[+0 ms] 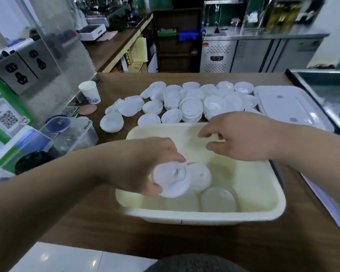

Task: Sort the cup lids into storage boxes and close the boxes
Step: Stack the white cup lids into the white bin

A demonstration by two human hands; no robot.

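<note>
A cream storage box (263, 211) stands open on the brown counter in front of me. My left hand (145, 165) grips a stack of white cup lids (172, 180) tilted on edge over the box's left side. Several lids (218, 200) lie flat on the box floor beside it. My right hand (241, 136) hovers over the box's far rim, fingers loosely curled and holding nothing. Behind the box, many white lids (190, 107) lie in stacks and singly across the counter. A clear box cover (289, 105) lies at the right.
A paper cup (89, 92) stands at the left near a clear screen. A clear tub (75, 134) with blue-lidded items, a black lid (32, 160) and QR code signs (6, 118) crowd the left edge. A steel sink (326, 91) borders the right.
</note>
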